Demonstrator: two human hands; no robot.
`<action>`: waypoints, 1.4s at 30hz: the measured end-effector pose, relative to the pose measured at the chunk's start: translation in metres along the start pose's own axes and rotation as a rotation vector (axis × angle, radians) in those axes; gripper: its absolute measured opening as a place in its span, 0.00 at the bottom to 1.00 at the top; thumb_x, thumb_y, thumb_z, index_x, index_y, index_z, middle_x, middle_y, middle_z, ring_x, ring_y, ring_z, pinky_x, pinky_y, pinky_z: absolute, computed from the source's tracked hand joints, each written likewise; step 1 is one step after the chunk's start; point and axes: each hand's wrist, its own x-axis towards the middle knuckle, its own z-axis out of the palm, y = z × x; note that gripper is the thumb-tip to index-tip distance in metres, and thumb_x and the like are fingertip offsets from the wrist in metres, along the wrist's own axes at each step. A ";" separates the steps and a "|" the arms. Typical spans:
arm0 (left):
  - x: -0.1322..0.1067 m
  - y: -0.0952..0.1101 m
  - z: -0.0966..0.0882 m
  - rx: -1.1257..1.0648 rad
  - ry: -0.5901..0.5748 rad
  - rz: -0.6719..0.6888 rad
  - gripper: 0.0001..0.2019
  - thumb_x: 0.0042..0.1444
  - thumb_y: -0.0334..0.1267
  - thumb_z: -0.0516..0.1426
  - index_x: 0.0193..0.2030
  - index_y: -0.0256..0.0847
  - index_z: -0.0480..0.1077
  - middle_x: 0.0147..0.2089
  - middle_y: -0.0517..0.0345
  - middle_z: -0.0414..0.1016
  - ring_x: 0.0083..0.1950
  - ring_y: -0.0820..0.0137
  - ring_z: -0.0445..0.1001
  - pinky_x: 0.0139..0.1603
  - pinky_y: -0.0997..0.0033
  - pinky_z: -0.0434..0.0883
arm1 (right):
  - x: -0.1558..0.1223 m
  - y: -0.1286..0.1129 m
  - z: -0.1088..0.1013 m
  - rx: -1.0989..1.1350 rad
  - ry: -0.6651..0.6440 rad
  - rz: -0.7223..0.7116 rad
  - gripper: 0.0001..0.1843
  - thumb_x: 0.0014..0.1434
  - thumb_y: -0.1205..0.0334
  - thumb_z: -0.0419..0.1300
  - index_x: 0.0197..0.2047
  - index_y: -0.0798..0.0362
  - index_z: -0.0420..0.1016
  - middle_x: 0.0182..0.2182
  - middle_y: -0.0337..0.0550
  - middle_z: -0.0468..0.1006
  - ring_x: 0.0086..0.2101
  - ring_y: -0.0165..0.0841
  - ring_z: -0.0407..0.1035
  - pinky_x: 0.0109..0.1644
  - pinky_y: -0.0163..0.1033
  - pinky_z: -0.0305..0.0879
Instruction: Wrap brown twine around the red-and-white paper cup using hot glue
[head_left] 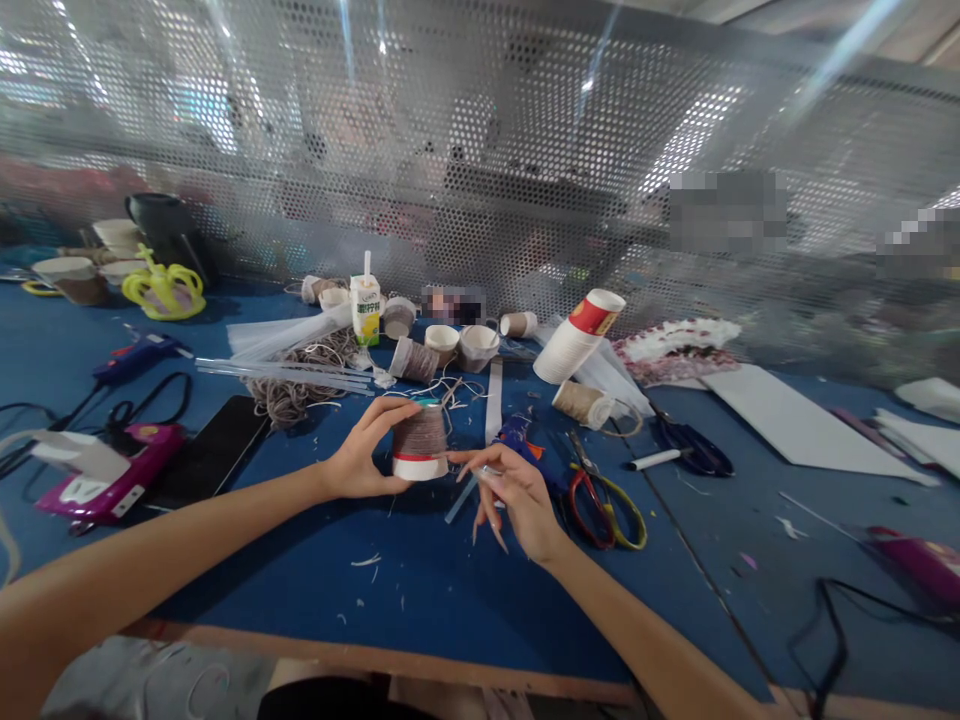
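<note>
My left hand point(367, 455) is closed around a paper cup point(420, 468) wound with grey-brown yarn, holding it just above the blue table. A red band and a white strip show below the yarn. Close to the cup's right side is my right hand point(517, 495), its fingers apart and partly bent, the index finger reaching to the cup's side. No held object is visible in it. Behind my right hand lies a blue glue gun point(520, 435), with red-and-yellow-handled scissors point(604, 505) to its right.
Yarn-wrapped cups point(415, 360), a drink carton point(366, 312) and a yarn heap point(289, 390) stand beyond my hands. A leaning cup stack point(577, 340) is at the right. Left are a phone point(217, 450) and a magenta device point(112, 480). A perforated metal screen point(480, 150) borders the table.
</note>
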 end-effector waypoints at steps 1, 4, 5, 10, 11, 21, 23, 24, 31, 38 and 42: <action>0.000 0.000 0.000 -0.010 0.007 -0.001 0.41 0.44 0.36 0.64 0.66 0.47 0.52 0.57 0.44 0.62 0.57 0.53 0.67 0.55 0.50 0.72 | 0.002 0.000 0.000 0.018 0.028 0.016 0.11 0.58 0.53 0.59 0.34 0.52 0.72 0.36 0.44 0.81 0.10 0.19 0.56 0.19 0.35 0.70; -0.002 0.000 0.000 -0.073 0.035 -0.007 0.39 0.46 0.36 0.63 0.65 0.47 0.53 0.56 0.44 0.61 0.57 0.54 0.67 0.53 0.52 0.74 | 0.007 0.001 -0.003 0.071 0.108 0.079 0.10 0.57 0.55 0.59 0.32 0.52 0.71 0.26 0.37 0.79 0.08 0.20 0.53 0.16 0.33 0.67; -0.003 0.000 0.000 -0.100 0.041 -0.018 0.39 0.46 0.36 0.62 0.65 0.47 0.53 0.56 0.44 0.61 0.58 0.54 0.67 0.52 0.53 0.75 | 0.009 0.002 -0.004 0.080 0.132 0.098 0.10 0.57 0.55 0.58 0.32 0.52 0.71 0.21 0.34 0.76 0.08 0.20 0.51 0.15 0.33 0.67; -0.006 -0.002 0.002 -0.187 0.019 -0.099 0.39 0.47 0.42 0.64 0.65 0.47 0.53 0.57 0.43 0.59 0.60 0.53 0.65 0.52 0.52 0.76 | 0.010 0.004 -0.009 -0.058 0.303 0.009 0.09 0.58 0.55 0.58 0.34 0.51 0.67 0.20 0.31 0.72 0.10 0.20 0.51 0.16 0.31 0.66; -0.006 -0.003 0.003 -0.199 0.007 -0.112 0.40 0.47 0.42 0.65 0.65 0.48 0.52 0.58 0.43 0.58 0.60 0.52 0.65 0.53 0.51 0.75 | 0.009 0.003 -0.009 -0.102 0.301 -0.049 0.09 0.57 0.55 0.59 0.37 0.50 0.66 0.30 0.36 0.78 0.12 0.19 0.53 0.17 0.31 0.66; -0.002 0.001 0.003 -0.273 -0.100 -0.044 0.43 0.49 0.45 0.66 0.68 0.51 0.47 0.58 0.44 0.56 0.63 0.51 0.63 0.59 0.46 0.72 | -0.004 0.001 -0.001 -0.469 -0.080 -0.400 0.27 0.51 0.59 0.68 0.51 0.43 0.59 0.64 0.55 0.61 0.14 0.18 0.54 0.18 0.35 0.63; -0.001 0.002 0.003 -0.241 -0.085 -0.027 0.42 0.50 0.43 0.65 0.68 0.50 0.48 0.57 0.44 0.57 0.61 0.52 0.64 0.57 0.47 0.74 | -0.006 0.000 -0.002 -0.604 -0.157 -0.475 0.15 0.54 0.60 0.65 0.41 0.45 0.62 0.54 0.51 0.75 0.13 0.19 0.52 0.18 0.34 0.61; -0.001 0.002 0.003 -0.233 -0.082 -0.023 0.42 0.50 0.42 0.65 0.68 0.50 0.48 0.58 0.44 0.57 0.61 0.52 0.65 0.55 0.48 0.74 | -0.007 -0.002 -0.002 -0.673 -0.195 -0.494 0.12 0.55 0.61 0.64 0.37 0.46 0.63 0.49 0.49 0.79 0.13 0.20 0.52 0.17 0.34 0.60; -0.003 0.003 0.001 -0.196 -0.099 -0.078 0.41 0.49 0.37 0.64 0.67 0.50 0.49 0.57 0.45 0.57 0.60 0.55 0.65 0.53 0.55 0.77 | -0.007 -0.009 0.002 -0.724 -0.124 -0.457 0.06 0.59 0.63 0.56 0.32 0.47 0.60 0.40 0.46 0.83 0.13 0.22 0.53 0.16 0.32 0.54; -0.006 0.001 0.002 -0.250 -0.049 -0.075 0.39 0.49 0.38 0.64 0.66 0.49 0.51 0.58 0.45 0.56 0.60 0.54 0.64 0.52 0.54 0.77 | -0.009 -0.006 -0.002 -0.578 0.062 -0.383 0.12 0.62 0.58 0.53 0.27 0.50 0.65 0.14 0.33 0.69 0.13 0.26 0.61 0.17 0.32 0.54; -0.007 -0.003 0.003 -0.324 -0.012 -0.066 0.39 0.49 0.42 0.64 0.66 0.49 0.52 0.58 0.45 0.55 0.62 0.52 0.62 0.53 0.51 0.76 | -0.008 0.002 -0.007 -0.492 0.174 -0.394 0.18 0.65 0.55 0.52 0.24 0.51 0.66 0.14 0.34 0.67 0.14 0.26 0.63 0.17 0.31 0.56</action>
